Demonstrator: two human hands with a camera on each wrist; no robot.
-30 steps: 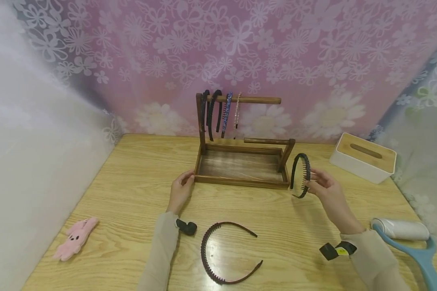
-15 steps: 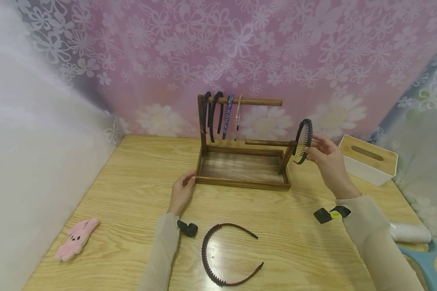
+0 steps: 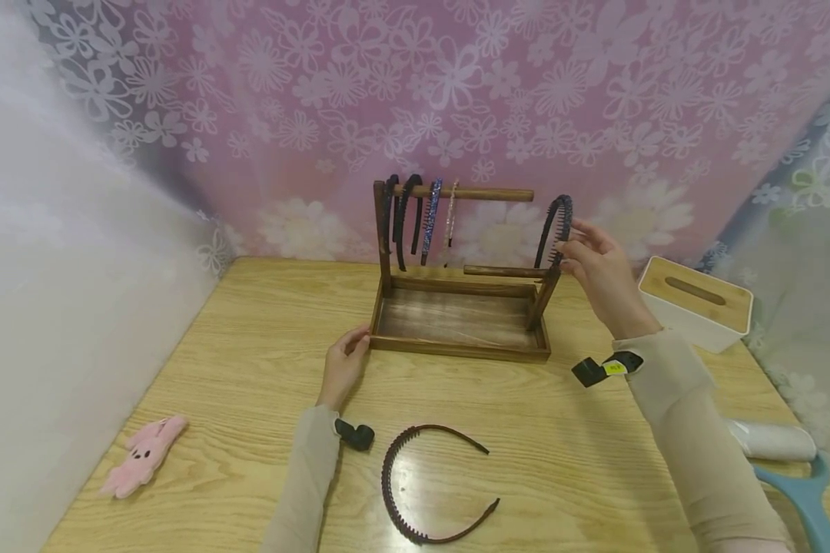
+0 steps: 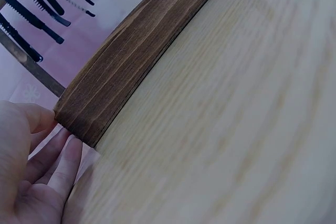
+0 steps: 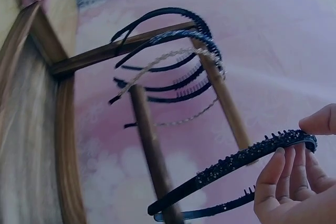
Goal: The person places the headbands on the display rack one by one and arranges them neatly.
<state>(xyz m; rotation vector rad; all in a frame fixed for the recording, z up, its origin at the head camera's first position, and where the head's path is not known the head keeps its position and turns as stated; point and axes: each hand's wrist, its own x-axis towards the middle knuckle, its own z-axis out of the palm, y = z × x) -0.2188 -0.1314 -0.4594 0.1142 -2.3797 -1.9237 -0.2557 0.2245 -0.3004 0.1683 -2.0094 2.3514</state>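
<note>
In the head view my right hand (image 3: 598,269) pinches a dark, glittery toothed headband (image 3: 565,223) between thumb and fingertips. The headband is upright, just above the rack's lower right bar (image 3: 505,271). Its open ends overlap that bar in the right wrist view. My left hand (image 3: 343,362) grips the front left corner of the wooden headband rack (image 3: 456,351), thumb and fingertips against its end (image 4: 100,93). On the upper bar (image 3: 498,194) hang several headbands, among them a black one (image 3: 403,223), a blue glittery one (image 3: 432,219) and a thin pale one (image 3: 451,211).
A brown toothed headband (image 3: 390,484) lies on the table (image 3: 249,461) in front. A pink plush toy (image 3: 145,455) is at left. To the right are a white tissue box (image 3: 688,322) with a wooden lid and a lint roller (image 3: 775,442) with a blue handle.
My right hand has raised the glittery headband from beside the tray and brought it leftward, up over the lower bar's right end. My left hand stays at the rack's corner.
</note>
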